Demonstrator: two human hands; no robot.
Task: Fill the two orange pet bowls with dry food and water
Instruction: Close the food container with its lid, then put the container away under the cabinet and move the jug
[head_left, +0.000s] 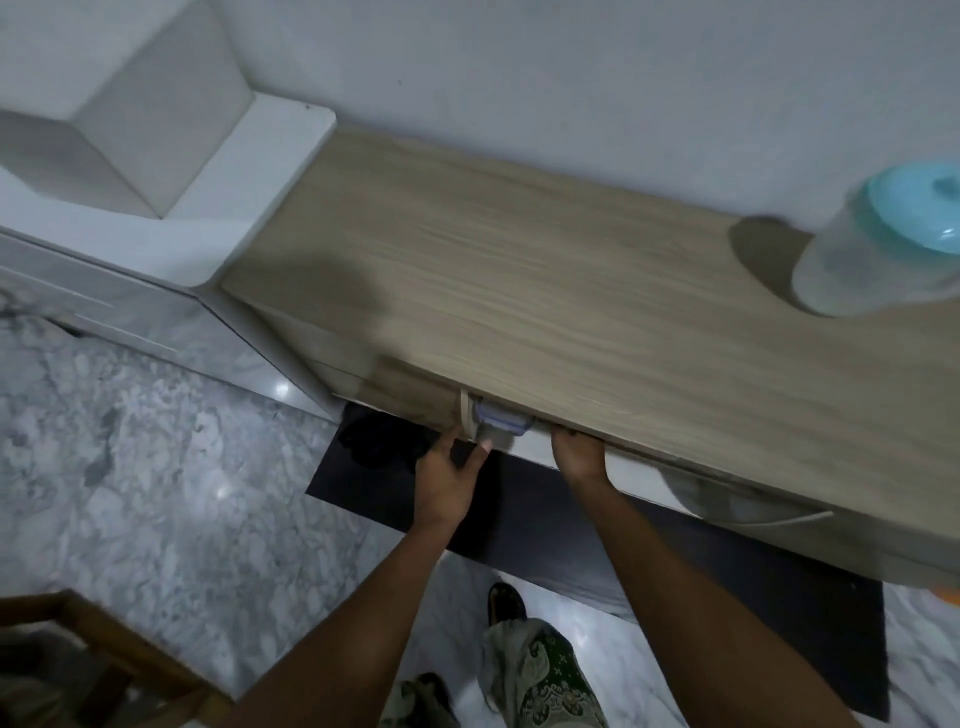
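Both grips reach under the front edge of the light-oak wooden table (545, 270), presumably to draw out stored supplies; left hand (449, 475) pinches the clear blue-edged plastic container (501, 418); right hand (579, 452), fingers hidden, unreadable; orange bowls not in view.

Bare forearms without sleeves, patterned green-and-beige trousers (540, 675), and dark open sandals (506, 600) on the feet.

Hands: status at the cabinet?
Both hands at cabinet front edge, gripping clear container. Bowls unseen. Lidded jug on top.
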